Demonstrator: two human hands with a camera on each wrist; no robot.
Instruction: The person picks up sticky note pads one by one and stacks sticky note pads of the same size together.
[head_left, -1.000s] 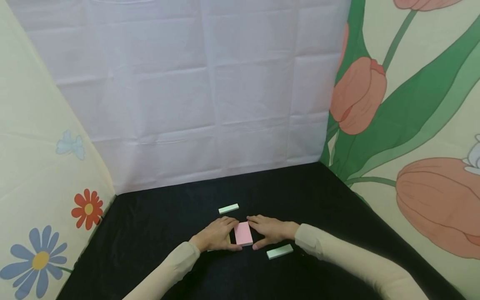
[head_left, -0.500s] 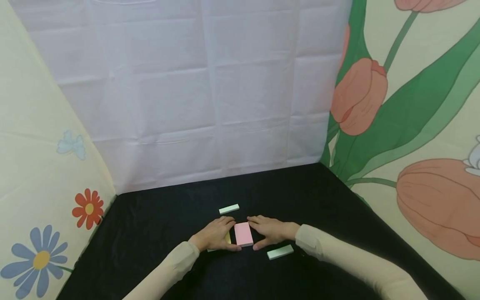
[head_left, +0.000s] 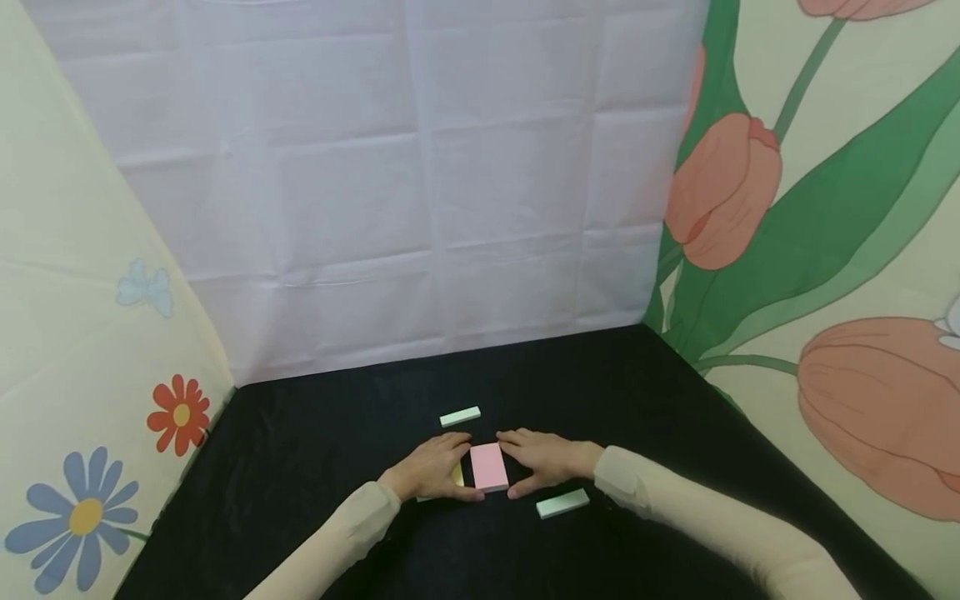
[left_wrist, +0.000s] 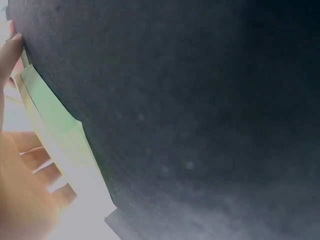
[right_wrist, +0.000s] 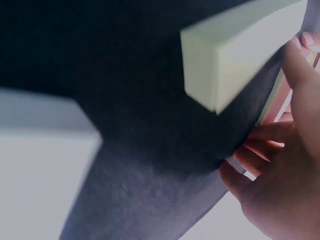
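The left hand (head_left: 429,467) is held low over the table, thumb spread apart from the fingers in a relaxed arch; the right hand (head_left: 547,458) is posed opposite in much the same way, its thumb and fingers also parted. Neither hand is seen to be clenched. Between them the pink block (head_left: 489,468) is placed flat, with the left fingertips and thumb brought to its left corners and the right ones to its right side; whether it is touched or only framed cannot be told. Under the arch of the left hand a yellow block (head_left: 457,473) is partly covered. In the left wrist view a pale block (left_wrist: 70,140) is seen alongside the palm, its lower part washed out by light.

Just below the right wrist a near green block (head_left: 562,503) is laid at a slant, and beyond the left fingertips a far green block (head_left: 460,417) is set. All are borne by the black cloth (head_left: 337,433), which is bounded by a white sheet (head_left: 420,183) behind and a tulip curtain (head_left: 817,250) at the right.
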